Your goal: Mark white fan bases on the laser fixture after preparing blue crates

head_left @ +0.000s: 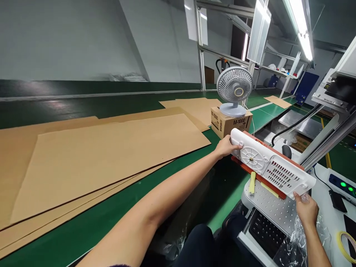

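White vented plastic panel (278, 172) sits held in both hands, tilted just above a red-orange fixture (260, 181) at the near end of a machine.

The room is a bright factory hall with pale grey walls (69, 40), a dark green floor band, and aluminium frames (200, 48) carrying long overhead lights (299, 26). A long green-topped counter (233, 181) runs forward from the person, its surface smooth and slightly glossy. Large flat cardboard sheets (105, 163) lie overlapped across it, and a further sheet (278, 101) lies farther along. A brown M-1000 carton (230, 122) stands on the counter with a small grey-white desk fan (235, 87) on top. Right of the panel are a steel plate (300, 126), a perforated white plate (267, 207), a black keyboard (267, 233), and a control box with green lights (342, 183).

The left hand (228, 146) grips the panel's far end, fingers curled round its edge. The right hand (306, 209) pinches the near corner from below, beside a crumpled transparent plastic bag (302, 237). A yellow-handled tool (252, 183) hangs just below the panel.
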`<action>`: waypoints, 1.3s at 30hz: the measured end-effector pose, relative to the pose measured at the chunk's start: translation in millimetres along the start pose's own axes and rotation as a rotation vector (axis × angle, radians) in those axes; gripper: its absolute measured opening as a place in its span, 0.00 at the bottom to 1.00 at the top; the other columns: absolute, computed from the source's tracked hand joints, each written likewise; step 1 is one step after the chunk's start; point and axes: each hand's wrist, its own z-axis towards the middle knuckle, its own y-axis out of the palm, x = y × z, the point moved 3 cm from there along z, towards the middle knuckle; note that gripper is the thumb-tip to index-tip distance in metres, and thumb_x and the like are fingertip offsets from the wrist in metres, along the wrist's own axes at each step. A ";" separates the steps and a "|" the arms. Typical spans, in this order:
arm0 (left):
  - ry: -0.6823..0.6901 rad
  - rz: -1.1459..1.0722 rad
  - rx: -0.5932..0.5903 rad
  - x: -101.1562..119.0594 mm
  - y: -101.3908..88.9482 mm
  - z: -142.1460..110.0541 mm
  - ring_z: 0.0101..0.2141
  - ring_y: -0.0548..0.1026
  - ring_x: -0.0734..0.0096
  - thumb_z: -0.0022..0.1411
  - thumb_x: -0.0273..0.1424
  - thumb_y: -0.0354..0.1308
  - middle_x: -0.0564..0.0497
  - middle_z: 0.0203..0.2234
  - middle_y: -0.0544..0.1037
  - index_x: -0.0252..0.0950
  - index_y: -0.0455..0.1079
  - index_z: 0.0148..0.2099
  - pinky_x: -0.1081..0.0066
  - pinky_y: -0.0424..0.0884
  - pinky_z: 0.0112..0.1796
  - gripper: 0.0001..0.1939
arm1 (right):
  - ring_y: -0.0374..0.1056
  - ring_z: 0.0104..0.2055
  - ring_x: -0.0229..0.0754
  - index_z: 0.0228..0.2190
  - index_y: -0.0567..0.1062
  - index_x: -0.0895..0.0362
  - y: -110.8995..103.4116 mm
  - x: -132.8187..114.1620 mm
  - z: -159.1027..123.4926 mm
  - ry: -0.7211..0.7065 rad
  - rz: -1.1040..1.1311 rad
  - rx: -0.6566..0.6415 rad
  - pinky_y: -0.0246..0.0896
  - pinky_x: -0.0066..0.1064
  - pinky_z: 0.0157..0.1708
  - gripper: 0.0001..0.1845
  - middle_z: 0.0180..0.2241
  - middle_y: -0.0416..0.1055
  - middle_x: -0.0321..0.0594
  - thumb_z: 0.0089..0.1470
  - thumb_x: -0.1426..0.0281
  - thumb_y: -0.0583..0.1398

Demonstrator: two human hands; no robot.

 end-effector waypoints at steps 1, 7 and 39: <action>0.000 0.012 0.001 -0.8 0.8 0.1 0.50 0.80 0.44 0.47 0.57 0.79 0.40 0.52 0.83 0.40 0.71 0.52 0.61 0.70 0.39 0.39 | 0.79 0.40 0.66 0.40 0.88 0.55 0.5 0.5 0.3 0.005 -0.003 -0.012 0.70 0.46 0.38 0.29 0.38 0.85 0.57 0.57 0.45 0.62; -0.018 0.050 -0.011 -5.1 5.2 1.6 0.49 0.80 0.44 0.46 0.59 0.78 0.41 0.52 0.84 0.40 0.72 0.54 0.62 0.72 0.41 0.42 | 0.79 0.43 0.63 0.45 0.87 0.53 -1.1 0.3 -0.9 0.055 -0.006 -0.089 0.68 0.44 0.43 0.27 0.43 0.86 0.52 0.60 0.46 0.61; -0.199 0.326 -0.563 -188.8 101.1 -385.9 0.60 0.81 0.48 0.67 0.35 0.63 0.34 0.58 0.82 0.31 0.78 0.60 0.56 0.74 0.63 0.22 | 0.75 0.29 0.45 0.40 0.83 0.57 -176.0 56.5 -222.7 0.191 0.529 -0.354 0.70 0.37 0.37 0.33 0.34 0.83 0.46 0.59 0.38 0.65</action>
